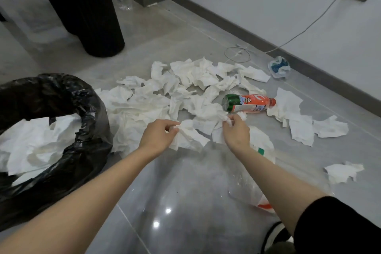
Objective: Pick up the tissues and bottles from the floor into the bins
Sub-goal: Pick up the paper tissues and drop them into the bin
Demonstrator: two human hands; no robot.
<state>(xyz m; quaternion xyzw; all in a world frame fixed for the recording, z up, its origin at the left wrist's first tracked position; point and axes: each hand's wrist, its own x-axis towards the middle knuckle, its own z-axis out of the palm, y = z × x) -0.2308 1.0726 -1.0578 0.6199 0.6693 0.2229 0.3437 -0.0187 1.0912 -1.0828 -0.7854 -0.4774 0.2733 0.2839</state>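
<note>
Bare forearms are stretched over the floor, where one tissue is pinched in the grip of the left hand and a second tissue in that of the right hand, just beside the orange bottle lying mid-floor.

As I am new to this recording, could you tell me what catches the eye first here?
A wide scatter of crumpled white tissues covers the grey floor in the middle, with an orange bottle lying on its side at its right edge. In front, the left hand and right hand each pinch a tissue from the heap. At the left stands a black-lined bin, already holding tissues.
</note>
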